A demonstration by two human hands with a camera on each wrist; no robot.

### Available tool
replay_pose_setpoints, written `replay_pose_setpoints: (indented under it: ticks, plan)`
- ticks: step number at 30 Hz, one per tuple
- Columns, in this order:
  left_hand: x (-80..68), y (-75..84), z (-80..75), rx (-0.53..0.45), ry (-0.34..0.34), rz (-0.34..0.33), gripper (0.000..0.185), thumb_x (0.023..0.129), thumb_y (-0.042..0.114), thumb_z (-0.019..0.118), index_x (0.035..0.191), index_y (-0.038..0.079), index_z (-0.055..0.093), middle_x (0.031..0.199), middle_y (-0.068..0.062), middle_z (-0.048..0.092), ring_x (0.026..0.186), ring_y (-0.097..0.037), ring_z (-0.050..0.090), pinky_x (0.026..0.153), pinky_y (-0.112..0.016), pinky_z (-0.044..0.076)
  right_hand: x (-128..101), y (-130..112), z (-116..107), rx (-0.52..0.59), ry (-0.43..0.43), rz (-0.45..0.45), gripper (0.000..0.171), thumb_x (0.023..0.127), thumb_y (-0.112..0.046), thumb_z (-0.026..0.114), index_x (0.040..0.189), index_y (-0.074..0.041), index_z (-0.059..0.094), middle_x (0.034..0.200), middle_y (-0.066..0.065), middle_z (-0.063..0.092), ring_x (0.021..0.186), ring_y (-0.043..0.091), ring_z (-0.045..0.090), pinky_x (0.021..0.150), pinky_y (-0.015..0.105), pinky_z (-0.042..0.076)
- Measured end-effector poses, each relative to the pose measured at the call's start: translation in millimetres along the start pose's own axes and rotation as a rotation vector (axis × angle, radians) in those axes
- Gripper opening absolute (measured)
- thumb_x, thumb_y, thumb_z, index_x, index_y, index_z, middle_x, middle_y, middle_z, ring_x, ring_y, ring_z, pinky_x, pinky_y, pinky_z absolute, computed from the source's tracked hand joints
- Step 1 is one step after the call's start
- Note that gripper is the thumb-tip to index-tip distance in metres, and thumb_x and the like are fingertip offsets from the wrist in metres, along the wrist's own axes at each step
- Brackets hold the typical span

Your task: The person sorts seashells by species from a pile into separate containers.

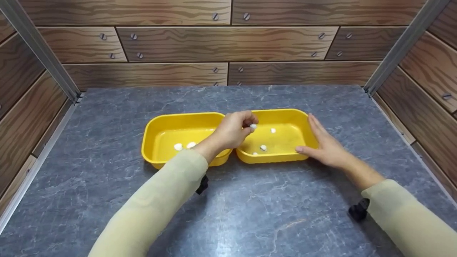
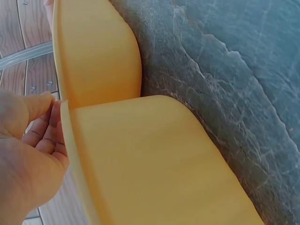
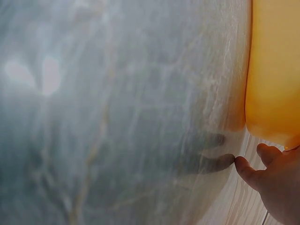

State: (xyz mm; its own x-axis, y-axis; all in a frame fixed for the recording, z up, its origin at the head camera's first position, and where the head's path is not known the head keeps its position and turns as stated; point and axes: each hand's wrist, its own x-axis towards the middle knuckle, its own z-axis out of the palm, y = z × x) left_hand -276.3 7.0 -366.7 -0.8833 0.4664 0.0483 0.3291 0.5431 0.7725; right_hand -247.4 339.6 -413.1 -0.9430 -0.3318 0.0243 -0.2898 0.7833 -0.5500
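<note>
Two yellow plastic tubs stand side by side in the head view. My left hand (image 1: pixel 234 130) reaches over their adjoining ends and pinches a small white piece (image 1: pixel 253 126) between thumb and fingertips, above the right tub (image 1: pixel 275 157). Inside that tub lie a few more white pieces (image 1: pixel 273 130). In the left tub (image 1: pixel 178 117), two white pieces (image 1: pixel 178 146) are visible near my forearm. My right hand (image 1: pixel 326 146) rests at the right tub's outer end, fingers extended along its side and thumb over the front rim. The left wrist view hides the pinched piece behind the fingers.
The tubs stand on a grey marbled tabletop (image 1: pixel 228 214). Wood-patterned panels (image 1: pixel 228 43) close off the back and both sides, with metal posts (image 1: pixel 403 46) at the far corners. A dark wrist camera (image 1: pixel 358 210) sits at each sleeve cuff.
</note>
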Motion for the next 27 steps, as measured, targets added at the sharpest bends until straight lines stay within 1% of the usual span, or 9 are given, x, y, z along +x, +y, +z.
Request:
replay_pose_setpoints:
  ticks: [4, 8, 11, 15, 19, 22, 25, 27]
  plan:
    - [0.7, -1.3, 0.8, 0.002, -0.002, 0.012, 0.019, 0.106, 0.005, 0.065, 0.124, 0.009, 0.07, 0.111, -0.003, 0.07, 0.103, -0.016, 0.063, 0.093, -0.026, 0.055, 1.3, 0.6, 1.1, 0.004, -0.003, -0.002, 0.113, 0.098, -0.047, 0.074, 0.17, -0.007, -0.003, 0.176, 0.016, -0.007, 0.156, 0.056, 0.011, 0.121, 0.075, 0.013]
    - [-0.8, -0.5, -1.6, 0.025, 0.009, 0.012, 0.023, 0.106, 0.008, 0.066, 0.128, 0.01, 0.07, 0.119, -0.002, 0.071, 0.11, -0.016, 0.064, 0.1, -0.027, 0.054, 2.6, 1.0, 1.4, 0.008, -0.001, -0.012, 0.113, 0.098, -0.046, 0.074, 0.17, -0.006, -0.002, 0.176, 0.018, -0.006, 0.157, 0.055, 0.01, 0.122, 0.073, 0.013]
    - [-4.9, 1.9, -7.0, 0.041, 0.039, -0.004, 0.026, 0.106, 0.014, 0.068, 0.132, 0.012, 0.07, 0.126, -0.001, 0.07, 0.119, -0.018, 0.063, 0.106, -0.029, 0.051, 4.5, 1.6, 0.8, 0.008, -0.006, -0.016, 0.113, 0.098, -0.046, 0.074, 0.17, -0.005, -0.002, 0.176, 0.019, -0.005, 0.157, 0.053, 0.008, 0.123, 0.072, 0.011]
    - [-14.0, 4.2, -19.0, 0.1, 0.091, 0.005, 0.033, 0.107, 0.024, 0.068, 0.138, 0.013, 0.068, 0.138, -0.002, 0.068, 0.131, -0.021, 0.059, 0.114, -0.034, 0.047, 6.5, 1.5, -1.7, -0.003, -0.031, -0.002, 0.113, 0.098, -0.048, 0.073, 0.17, -0.007, -0.004, 0.176, 0.018, -0.006, 0.157, 0.054, 0.007, 0.122, 0.073, 0.01]
    - [-26.9, 1.3, -34.9, 0.192, 0.145, 0.044, 0.043, 0.107, 0.033, 0.067, 0.143, 0.011, 0.064, 0.146, -0.005, 0.064, 0.139, -0.023, 0.055, 0.119, -0.039, 0.042, 7.1, -1.7, -6.6, -0.035, -0.051, 0.017, 0.115, 0.098, -0.052, 0.073, 0.17, -0.007, -0.005, 0.176, 0.018, -0.008, 0.156, 0.056, 0.007, 0.121, 0.075, 0.01]
    - [-40.3, -4.3, -47.8, 0.259, 0.193, 0.066, 0.051, 0.106, 0.04, 0.067, 0.146, 0.01, 0.062, 0.15, -0.007, 0.061, 0.142, -0.027, 0.053, 0.121, -0.042, 0.04, 5.7, -6.4, -11.4, -0.079, -0.047, 0.029, 0.116, 0.097, -0.056, 0.072, 0.17, -0.006, -0.004, 0.176, 0.017, -0.009, 0.156, 0.057, 0.009, 0.12, 0.076, 0.012]
    - [-56.7, -11.7, -61.0, 0.333, 0.239, 0.057, 0.06, 0.104, 0.048, 0.066, 0.15, 0.009, 0.059, 0.157, -0.01, 0.054, 0.146, -0.031, 0.049, 0.123, -0.047, 0.037, 3.6, -12.5, -15.7, -0.138, -0.027, 0.037, 0.116, 0.097, -0.06, 0.07, 0.17, -0.009, -0.003, 0.176, 0.016, -0.009, 0.153, 0.06, 0.015, 0.116, 0.08, 0.016]
    - [-68.5, -17.1, -69.4, 0.384, 0.259, 0.034, 0.068, 0.103, 0.055, 0.064, 0.153, 0.009, 0.055, 0.162, -0.012, 0.048, 0.15, -0.033, 0.043, 0.124, -0.051, 0.033, 2.1, -17.0, -18.2, -0.173, -0.006, 0.045, 0.115, 0.097, -0.063, 0.068, 0.171, -0.011, -0.002, 0.177, 0.014, -0.009, 0.151, 0.063, 0.018, 0.113, 0.083, 0.016]
